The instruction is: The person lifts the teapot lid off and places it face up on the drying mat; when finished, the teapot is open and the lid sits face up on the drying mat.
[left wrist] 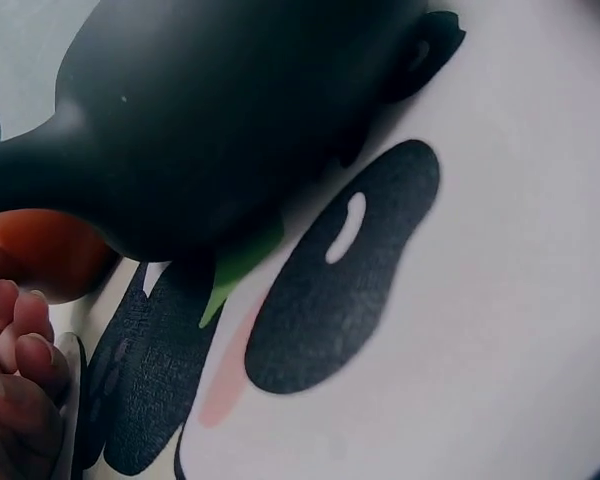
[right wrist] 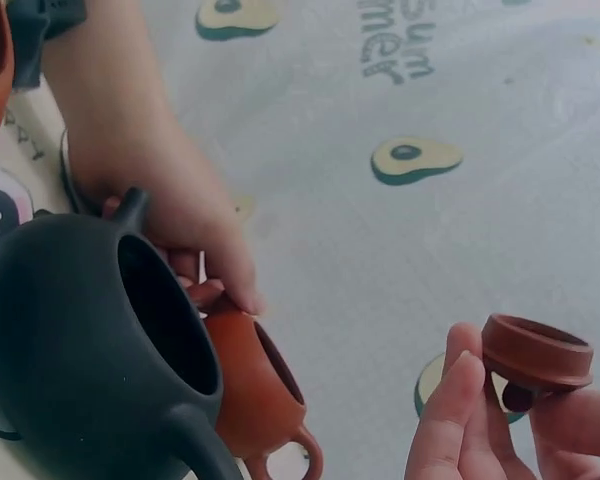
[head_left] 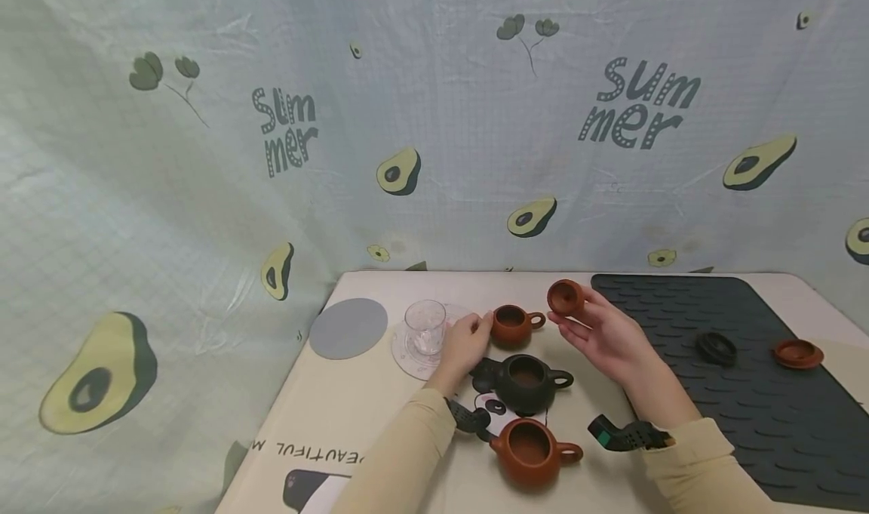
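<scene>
My right hand point(head_left: 611, 340) holds a small reddish-brown teapot lid point(right wrist: 540, 352) in the air between thumb and fingers, its hollow side up and its knob below. At the far end of the row, my left hand point(head_left: 465, 344) pinches the spout of the small reddish-brown teapot point(head_left: 512, 338), which has no lid on. In the left wrist view, curled fingers point(left wrist: 25, 345) show low at the left edge. Nearer stands a black teapot point(head_left: 524, 401), also lidless, and nearest is a larger reddish-brown teapot point(head_left: 532, 472) with its top uncovered.
Left of the teapots, a clear glass point(head_left: 425, 321) stands on a round patterned mat point(head_left: 407, 363). A grey disc point(head_left: 348, 328) lies further left. On the right, a dark ridged mat point(head_left: 740, 423) bears a black lid point(head_left: 716, 348) and a reddish-brown lid point(head_left: 798, 354).
</scene>
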Tool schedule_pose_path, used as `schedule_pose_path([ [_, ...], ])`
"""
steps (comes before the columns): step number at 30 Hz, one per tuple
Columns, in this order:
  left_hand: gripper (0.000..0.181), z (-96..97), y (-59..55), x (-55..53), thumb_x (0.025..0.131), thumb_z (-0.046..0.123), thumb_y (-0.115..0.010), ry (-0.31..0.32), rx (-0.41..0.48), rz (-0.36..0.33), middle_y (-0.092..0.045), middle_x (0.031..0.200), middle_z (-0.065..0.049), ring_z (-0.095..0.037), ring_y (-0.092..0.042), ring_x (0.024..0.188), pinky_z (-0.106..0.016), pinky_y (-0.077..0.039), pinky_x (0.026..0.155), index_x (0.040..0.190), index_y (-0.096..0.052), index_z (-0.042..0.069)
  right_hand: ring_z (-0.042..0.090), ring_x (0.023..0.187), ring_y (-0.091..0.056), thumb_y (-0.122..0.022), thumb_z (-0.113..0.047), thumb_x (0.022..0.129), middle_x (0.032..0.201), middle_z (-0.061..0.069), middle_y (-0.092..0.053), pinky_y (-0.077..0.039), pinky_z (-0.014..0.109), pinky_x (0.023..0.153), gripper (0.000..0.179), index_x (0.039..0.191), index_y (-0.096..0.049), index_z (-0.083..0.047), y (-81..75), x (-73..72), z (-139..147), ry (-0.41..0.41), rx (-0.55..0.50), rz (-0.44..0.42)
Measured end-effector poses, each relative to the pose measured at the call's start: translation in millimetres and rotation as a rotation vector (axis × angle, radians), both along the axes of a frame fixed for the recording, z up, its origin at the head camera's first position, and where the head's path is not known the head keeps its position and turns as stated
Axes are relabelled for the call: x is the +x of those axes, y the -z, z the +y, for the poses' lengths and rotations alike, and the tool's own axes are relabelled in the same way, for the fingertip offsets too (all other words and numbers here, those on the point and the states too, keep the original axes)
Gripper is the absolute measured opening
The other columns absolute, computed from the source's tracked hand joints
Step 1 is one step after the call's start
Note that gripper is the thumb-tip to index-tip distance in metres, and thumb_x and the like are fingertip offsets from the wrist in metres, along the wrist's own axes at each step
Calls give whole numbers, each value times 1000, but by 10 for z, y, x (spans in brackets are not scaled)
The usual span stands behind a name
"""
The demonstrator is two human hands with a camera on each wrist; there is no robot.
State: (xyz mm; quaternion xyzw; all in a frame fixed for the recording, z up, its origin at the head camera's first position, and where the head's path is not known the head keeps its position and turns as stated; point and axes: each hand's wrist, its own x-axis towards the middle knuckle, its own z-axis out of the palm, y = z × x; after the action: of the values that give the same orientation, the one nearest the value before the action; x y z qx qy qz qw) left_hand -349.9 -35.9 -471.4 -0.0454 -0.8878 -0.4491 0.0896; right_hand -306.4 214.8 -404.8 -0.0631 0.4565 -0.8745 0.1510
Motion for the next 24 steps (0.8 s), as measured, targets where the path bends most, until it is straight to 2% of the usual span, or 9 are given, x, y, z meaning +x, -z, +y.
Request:
schedule_pose_path([
  [5,45,15,12,-12,106,47,-47,4,-17,2,-52,70,1,-16,-48,66,-32,-37,62,77,-58,15,21,111,-68,-44,-21,111,117,2,-71,-50,31,96,41,150,-31,-19,21,67,63,18,-68,-28],
  [11,43,-7,35,-19,106,45,-49,26,-24,39,-53,72,2,-17,-50,71,-35,-38,70,77,-59,15,24,112,-68,-48,-28,110,117,7,-71,-49,32,98,23,130,-54,-18,10,103,55,12,-82,-62],
  [17,44,-19,51,-14,106,45,-49,26,-18,35,-52,71,1,-16,-48,69,-32,-36,64,76,-59,14,21,110,-68,-47,-30,110,117,3,-69,-49,30,96,23,130,-50,-19,-7,148,30,15,-11,-28],
  [24,44,-3,45,-15,106,45,-49,21,-11,29,-54,73,0,-17,-49,71,-32,-37,65,76,-59,14,18,105,-69,-47,-32,110,118,-4,-66,-52,28,91,22,126,-57,-21,-23,183,26,62,76,17],
])
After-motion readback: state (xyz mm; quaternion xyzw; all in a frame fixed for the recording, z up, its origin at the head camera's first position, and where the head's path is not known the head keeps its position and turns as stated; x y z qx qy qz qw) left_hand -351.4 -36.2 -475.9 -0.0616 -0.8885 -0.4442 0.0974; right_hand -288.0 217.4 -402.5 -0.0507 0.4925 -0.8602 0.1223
